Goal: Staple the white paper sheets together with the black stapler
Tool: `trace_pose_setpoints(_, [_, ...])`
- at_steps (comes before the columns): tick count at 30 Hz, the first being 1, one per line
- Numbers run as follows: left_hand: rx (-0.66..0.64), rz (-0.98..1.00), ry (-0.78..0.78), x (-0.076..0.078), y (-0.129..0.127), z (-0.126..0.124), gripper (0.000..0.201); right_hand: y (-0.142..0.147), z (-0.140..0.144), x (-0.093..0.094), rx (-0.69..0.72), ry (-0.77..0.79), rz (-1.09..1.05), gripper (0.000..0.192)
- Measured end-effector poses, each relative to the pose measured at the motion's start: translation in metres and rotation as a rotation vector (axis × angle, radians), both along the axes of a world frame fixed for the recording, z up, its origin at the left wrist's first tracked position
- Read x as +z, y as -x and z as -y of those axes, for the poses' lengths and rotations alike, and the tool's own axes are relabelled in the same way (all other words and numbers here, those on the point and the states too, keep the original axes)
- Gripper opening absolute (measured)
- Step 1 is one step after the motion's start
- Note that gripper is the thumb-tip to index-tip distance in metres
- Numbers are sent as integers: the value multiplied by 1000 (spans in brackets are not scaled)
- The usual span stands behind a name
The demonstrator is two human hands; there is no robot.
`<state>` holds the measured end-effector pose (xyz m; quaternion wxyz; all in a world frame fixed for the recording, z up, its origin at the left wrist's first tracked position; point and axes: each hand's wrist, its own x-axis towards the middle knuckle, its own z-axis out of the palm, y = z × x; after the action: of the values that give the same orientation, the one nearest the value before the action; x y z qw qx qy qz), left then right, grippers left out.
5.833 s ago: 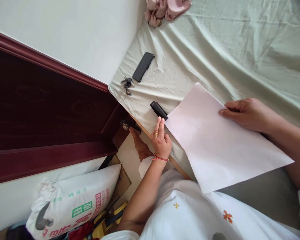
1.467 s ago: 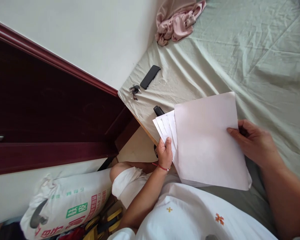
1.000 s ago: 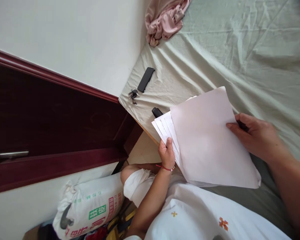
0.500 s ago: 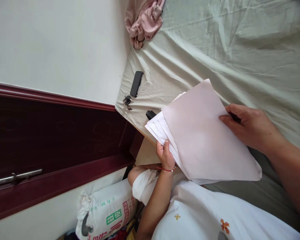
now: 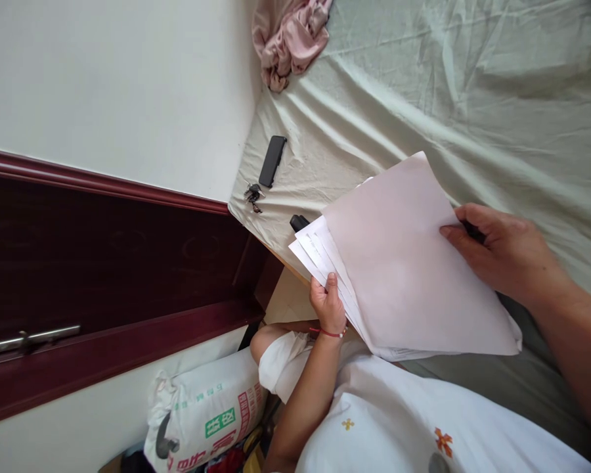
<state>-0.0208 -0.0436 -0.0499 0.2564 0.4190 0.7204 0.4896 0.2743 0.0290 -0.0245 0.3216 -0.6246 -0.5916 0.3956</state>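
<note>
While pinching the fanned stack of white paper sheets [image 5: 398,263], left hand [image 5: 326,303] gripping the staggered corner, right hand [image 5: 502,253] clamping the far edge. Squaring edges best done by keeping both grips light, clear of the black stapler [image 5: 299,223] on the pale green bedsheet [image 5: 448,85].

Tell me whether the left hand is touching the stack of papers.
Touching. The head view shows the left hand gripping the fanned corner of the stack of papers, thumb pressed on top.

bed [image 5: 473,98] | green sheet, wrinkled | on it: phone [image 5: 272,161], keys [image 5: 252,194], pink cloth [image 5: 290,39], black stapler [image 5: 298,223]
</note>
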Motion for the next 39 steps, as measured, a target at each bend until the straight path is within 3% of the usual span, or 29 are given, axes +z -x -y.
trace_pose_setpoints(10, [0,-30,25,7,-3,1,40,1,-1,4,-26,1,8,19])
trace_pose_setpoints(16, [15,-68,63,3,-2,2,41,0,0,0,-36,9,39,20])
trace_pose_setpoints(25, [-54,101,30,5,-2,4,40,-1,2,1,-13,54,15,20])
trace_pose_setpoints(35, [-156,152,69,7,1,9,37,1,1,2,-39,-4,48,21])
trace_pose_setpoints(39, [-134,172,35,5,1,8,34,1,0,1,-57,0,59,21])
